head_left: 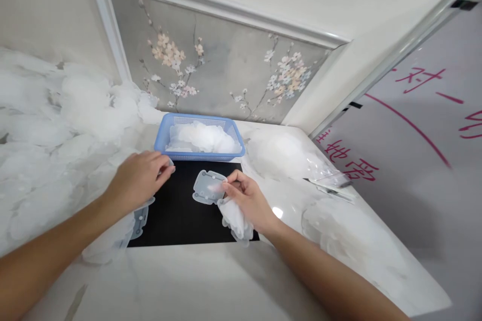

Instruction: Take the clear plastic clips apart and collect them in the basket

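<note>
My right hand [248,198] pinches a thin, translucent plastic piece [206,186] with notched edges and small round marks, held over the black mat [176,210]. Below those fingers, in the same hand, hangs a bunch of similar whitish plastic pieces [237,220]. At the mat's left side, my left hand [141,178] has its fingers closed, with a bit of clear plastic showing at the fingertips; most of it is hidden. Under the left wrist, another translucent plastic piece [140,220] lies on the mat's left edge.
Behind the mat stands a blue basket [161,135] holding white translucent pieces. A large heap of such pieces [75,110] covers the left side. Plastic bags [278,153] of whitish pieces lie at the right. A framed flower picture [222,55] and a whiteboard [414,160] border the table.
</note>
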Motion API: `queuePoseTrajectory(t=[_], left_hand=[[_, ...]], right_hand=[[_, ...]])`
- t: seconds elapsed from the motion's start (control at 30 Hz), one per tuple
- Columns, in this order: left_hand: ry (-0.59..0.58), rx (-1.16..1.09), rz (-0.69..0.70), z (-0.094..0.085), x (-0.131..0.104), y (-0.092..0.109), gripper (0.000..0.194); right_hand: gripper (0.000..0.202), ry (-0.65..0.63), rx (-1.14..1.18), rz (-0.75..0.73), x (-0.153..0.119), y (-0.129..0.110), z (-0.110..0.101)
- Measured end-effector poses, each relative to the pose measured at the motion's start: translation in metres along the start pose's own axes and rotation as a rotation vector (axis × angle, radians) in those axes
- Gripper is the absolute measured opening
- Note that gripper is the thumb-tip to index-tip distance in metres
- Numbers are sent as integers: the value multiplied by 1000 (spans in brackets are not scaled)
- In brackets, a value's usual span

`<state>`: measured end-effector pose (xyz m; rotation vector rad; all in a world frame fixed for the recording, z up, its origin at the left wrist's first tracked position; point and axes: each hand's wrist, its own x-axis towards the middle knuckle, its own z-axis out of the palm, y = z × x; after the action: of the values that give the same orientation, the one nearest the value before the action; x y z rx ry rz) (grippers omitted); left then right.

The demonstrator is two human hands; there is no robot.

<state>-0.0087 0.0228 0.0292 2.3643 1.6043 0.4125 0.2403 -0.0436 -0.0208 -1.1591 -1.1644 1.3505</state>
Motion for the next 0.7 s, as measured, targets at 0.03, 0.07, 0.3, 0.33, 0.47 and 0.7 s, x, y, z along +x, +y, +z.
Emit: queuePoseTrajectory(t=[0.03, 0.07, 0.3, 0.33, 0.47, 0.7], left_hand=[[54, 125, -6, -2, 2, -6, 29], [83, 201, -23, -4, 2, -12, 29], [-121, 289, -86, 3, 8, -38, 41], [-129, 269, -76, 4, 11, -40, 42], [-134, 193, -86, 7, 21, -47, 46], [-203, 34, -54, 8, 22, -42, 36]], right_hand=[[36, -17, 77, 74, 2, -1, -2], [38, -39, 135, 134, 4, -1, -4], [44, -123, 268, 260, 8, -1, -13], [44, -126, 267, 262, 9, -1, -13], [43, -126, 269, 268, 9, -1, -13], [41, -112, 275, 271, 9, -1, -12]])
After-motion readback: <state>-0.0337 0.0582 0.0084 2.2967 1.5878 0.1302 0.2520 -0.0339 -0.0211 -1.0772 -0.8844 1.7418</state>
